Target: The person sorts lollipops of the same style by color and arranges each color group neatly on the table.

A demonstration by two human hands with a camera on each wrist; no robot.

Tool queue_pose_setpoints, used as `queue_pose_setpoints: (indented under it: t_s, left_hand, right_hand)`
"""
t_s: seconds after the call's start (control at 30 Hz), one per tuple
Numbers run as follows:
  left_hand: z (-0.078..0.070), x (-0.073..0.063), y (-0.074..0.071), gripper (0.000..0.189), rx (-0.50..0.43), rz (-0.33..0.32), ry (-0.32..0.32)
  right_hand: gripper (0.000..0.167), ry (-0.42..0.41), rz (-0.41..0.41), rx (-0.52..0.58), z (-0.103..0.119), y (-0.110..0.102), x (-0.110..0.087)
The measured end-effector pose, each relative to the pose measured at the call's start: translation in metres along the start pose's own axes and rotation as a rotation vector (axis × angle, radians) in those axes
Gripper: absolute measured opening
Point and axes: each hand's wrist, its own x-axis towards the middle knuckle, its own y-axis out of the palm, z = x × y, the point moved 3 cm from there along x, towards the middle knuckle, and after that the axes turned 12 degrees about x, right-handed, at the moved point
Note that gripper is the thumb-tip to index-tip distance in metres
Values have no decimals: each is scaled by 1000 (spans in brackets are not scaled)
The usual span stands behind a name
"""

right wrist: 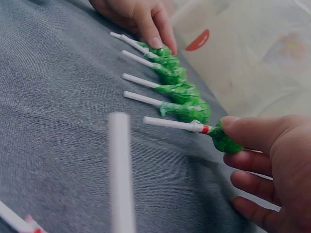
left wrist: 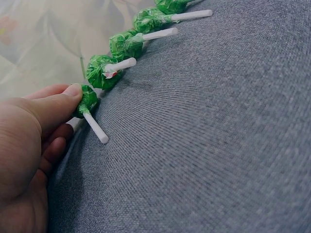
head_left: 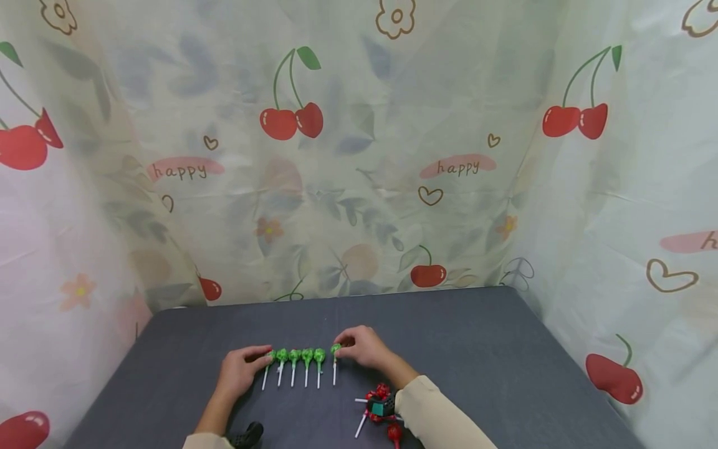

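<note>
Several green-wrapped lollipops [head_left: 295, 356] lie side by side in a row on the dark cloth, white sticks toward me. At the row's left end my left hand [head_left: 237, 374] pinches the wrapped head of a green lollipop [left wrist: 88, 103] between thumb and fingers; its stick slants away from the others. My right hand [head_left: 367, 348] holds another green lollipop [right wrist: 224, 139] by its head at the right end, a small gap from its neighbour. That one's stick, with a red band near the head, points the same way as the row.
Red-wrapped lollipops [head_left: 394, 431] lie in a loose cluster below my right forearm, partly hidden by the wrist camera [head_left: 381, 406]. A dark cloth-covered table [head_left: 449, 337] runs back to a cherry-printed curtain [head_left: 359, 156], which encloses the back and sides.
</note>
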Motion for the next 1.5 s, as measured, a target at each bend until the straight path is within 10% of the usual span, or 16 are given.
queue_pose_setpoints:
  t_s: [1.5]
  left_hand:
    - [2, 1, 1, 26, -9, -12, 25]
  right_hand:
    - [21, 57, 12, -4, 0, 13, 3]
